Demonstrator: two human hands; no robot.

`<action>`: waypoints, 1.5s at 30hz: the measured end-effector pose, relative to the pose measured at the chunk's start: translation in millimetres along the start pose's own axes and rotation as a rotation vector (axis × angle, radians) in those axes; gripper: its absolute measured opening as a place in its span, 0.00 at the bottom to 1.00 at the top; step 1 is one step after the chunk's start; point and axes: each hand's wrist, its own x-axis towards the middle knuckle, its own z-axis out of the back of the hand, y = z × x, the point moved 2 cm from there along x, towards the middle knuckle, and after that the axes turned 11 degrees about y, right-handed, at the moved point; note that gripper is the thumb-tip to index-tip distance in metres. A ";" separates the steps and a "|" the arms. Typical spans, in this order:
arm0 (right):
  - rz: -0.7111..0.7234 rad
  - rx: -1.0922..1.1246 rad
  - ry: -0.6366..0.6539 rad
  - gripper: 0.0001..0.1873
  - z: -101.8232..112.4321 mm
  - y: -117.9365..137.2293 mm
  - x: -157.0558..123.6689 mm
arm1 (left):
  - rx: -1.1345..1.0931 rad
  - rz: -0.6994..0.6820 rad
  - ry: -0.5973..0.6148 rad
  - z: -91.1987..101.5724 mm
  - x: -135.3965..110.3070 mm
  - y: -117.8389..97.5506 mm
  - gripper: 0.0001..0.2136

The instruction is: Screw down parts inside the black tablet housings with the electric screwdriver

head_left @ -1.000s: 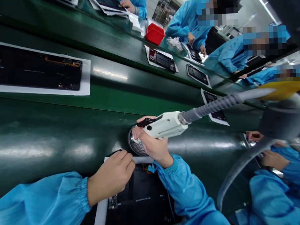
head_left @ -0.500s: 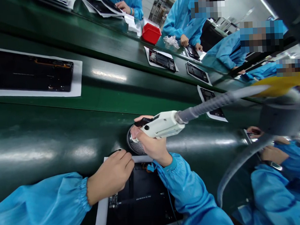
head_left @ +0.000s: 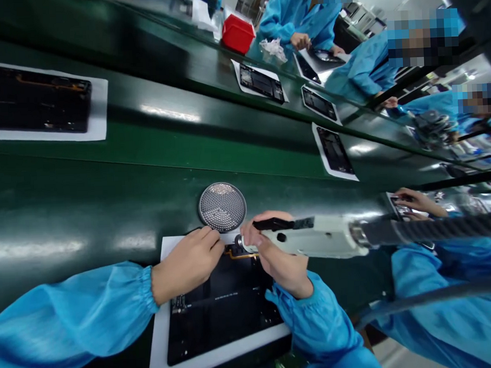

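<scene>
My right hand (head_left: pixel 283 261) is wrapped round a white electric screwdriver (head_left: pixel 313 236) with a black lever and a thick grey cable. The driver's tip is at the top edge of an opened tablet (head_left: pixel 222 315), by an orange flex strip. Over the tablet's upper left part lies my left hand (head_left: pixel 188 265), its fingers bent together near that same edge; what they pinch, if anything, is hidden. Under the tablet is a white sheet (head_left: pixel 158 329). Just beyond both hands sits a round metal dish (head_left: pixel 222 206) with a dotted surface.
Another opened tablet (head_left: pixel 34 98) lies on white at the left of the green bench (head_left: pixel 154 150). Several more devices, such as this one (head_left: pixel 335 150), line the far side. A red bin (head_left: pixel 238 33) stands at the back. A co-worker's arm (head_left: pixel 425 200) is at right.
My right hand has brought the screwdriver from over the round dish back to the tablet's top edge. The driver now lies flatter. My left hand stays by the edge; the view has shifted slightly.
</scene>
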 end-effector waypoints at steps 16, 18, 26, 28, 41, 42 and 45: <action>-0.061 -0.119 -0.075 0.11 -4.1 -8.8 -6.4 | 0.164 -0.101 0.013 -1.9 0.4 -12.1 0.07; -0.067 -0.119 -0.077 0.11 -3.7 -9.1 -7.3 | 0.189 -0.096 0.038 0.0 -2.0 -15.3 0.06; -0.078 -0.169 -0.088 0.10 -2.3 -9.9 -8.3 | 0.154 -0.045 0.071 -5.3 -10.6 -20.3 0.11; -0.076 -0.173 -0.079 0.10 -2.4 -11.0 -9.1 | 0.148 -0.039 0.065 -7.7 -11.2 -20.8 0.10; -0.036 -0.108 0.049 0.07 -9.9 -4.0 -6.1 | 0.103 -0.042 0.042 -4.9 -9.7 -23.5 0.10; -0.030 -0.095 0.051 0.07 -10.2 -3.8 -6.0 | 0.099 -0.041 0.041 -4.8 -9.6 -23.6 0.10; -0.022 -0.064 0.053 0.08 -10.2 -4.1 -5.6 | 0.090 -0.038 0.031 -4.8 -9.9 -23.8 0.10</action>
